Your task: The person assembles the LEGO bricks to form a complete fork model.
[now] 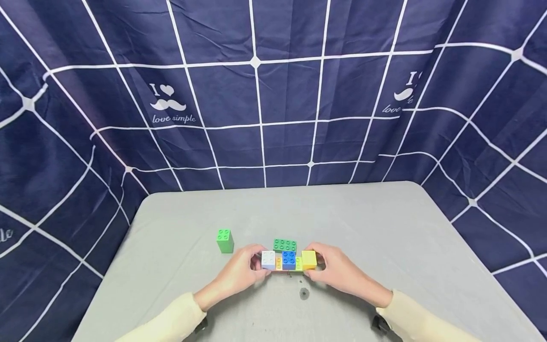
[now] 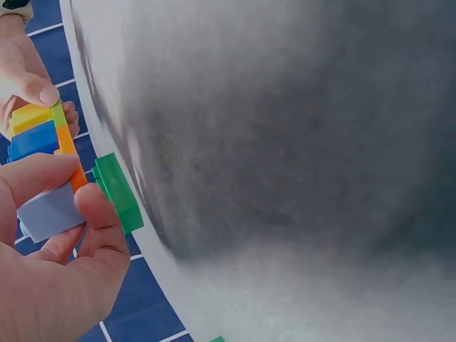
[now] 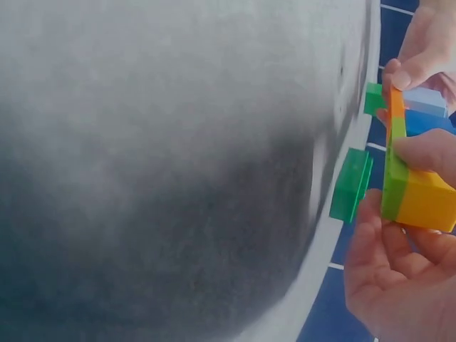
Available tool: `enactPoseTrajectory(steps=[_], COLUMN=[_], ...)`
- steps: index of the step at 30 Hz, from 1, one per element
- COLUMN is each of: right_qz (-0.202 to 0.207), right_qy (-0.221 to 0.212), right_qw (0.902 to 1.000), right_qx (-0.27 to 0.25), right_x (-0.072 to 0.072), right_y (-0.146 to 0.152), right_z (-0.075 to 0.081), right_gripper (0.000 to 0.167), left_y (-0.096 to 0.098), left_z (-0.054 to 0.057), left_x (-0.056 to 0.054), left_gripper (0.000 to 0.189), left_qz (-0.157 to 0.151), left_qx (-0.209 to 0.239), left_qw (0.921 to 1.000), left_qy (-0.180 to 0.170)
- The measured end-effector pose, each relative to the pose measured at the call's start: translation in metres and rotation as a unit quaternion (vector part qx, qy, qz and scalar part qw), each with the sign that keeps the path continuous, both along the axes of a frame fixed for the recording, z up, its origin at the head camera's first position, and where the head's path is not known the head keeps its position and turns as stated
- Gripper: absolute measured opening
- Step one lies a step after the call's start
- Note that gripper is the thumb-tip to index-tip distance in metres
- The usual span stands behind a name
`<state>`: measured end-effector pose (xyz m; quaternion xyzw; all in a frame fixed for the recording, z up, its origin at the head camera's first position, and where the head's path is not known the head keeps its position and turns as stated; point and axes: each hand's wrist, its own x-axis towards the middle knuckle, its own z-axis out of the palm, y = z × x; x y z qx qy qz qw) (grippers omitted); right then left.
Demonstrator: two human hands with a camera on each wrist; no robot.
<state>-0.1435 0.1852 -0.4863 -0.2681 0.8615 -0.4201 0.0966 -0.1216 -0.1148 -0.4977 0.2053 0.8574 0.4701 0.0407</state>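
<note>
Both hands hold one row of joined toy building bricks near the table's front middle. Its thin base has an orange piece [image 1: 279, 264] on the left and a lime green piece [image 3: 394, 189] on the right. On top stand a pale grey-white brick [image 1: 268, 259], a blue brick [image 1: 288, 260] and a yellow brick [image 1: 309, 260], with gaps between them. My left hand [image 1: 242, 270] pinches the pale brick's end between thumb and fingers. At the yellow end, my right hand [image 1: 338, 270] grips the brick and base, its thumb on the near side. Fingers partly hide both ends.
Just behind the row lies a dark green studded brick [image 1: 285, 245]. A taller light green brick [image 1: 225, 241] stands to the left on the grey table [image 1: 342, 218]. Dark blue curtain with white lines [image 1: 282, 95] surrounds the back and sides. A dark spot [image 1: 304, 293] marks the tabletop.
</note>
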Motion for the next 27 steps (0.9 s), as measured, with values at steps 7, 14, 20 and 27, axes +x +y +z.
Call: enactPoseTrajectory(steps=[7, 14, 20, 27], right_qz=[-0.006, -0.012, -0.03, -0.042], right_qy=[0.005, -0.008, -0.013, -0.017], right_qw=[0.9999, 0.9998, 0.9994, 0.9989], right_qx=[-0.011, -0.012, -0.008, -0.012], right_x=[-0.006, -0.012, -0.017, -0.024], right_y=[-0.002, -0.004, -0.004, -0.007], right_z=[0.0, 0.0, -0.001, -0.003], right_gripper=[0.034, 0.033, 0.034, 0.033], left_y=[0.004, 0.005, 0.008, 0.008], left_z=[0.001, 0.002, 0.002, 0.001], left_x=[-0.006, -0.012, -0.019, -0.026], left_gripper=[0.028, 0.029, 0.03, 0.033], left_qz=[0.019, 0.024, 0.034, 0.055], left_qx=[-0.006, 0.011, 0.022, 0.034], left_qw=[0.9997, 0.9996, 0.9992, 0.9975], left_qy=[0.015, 0.004, 0.0, -0.027])
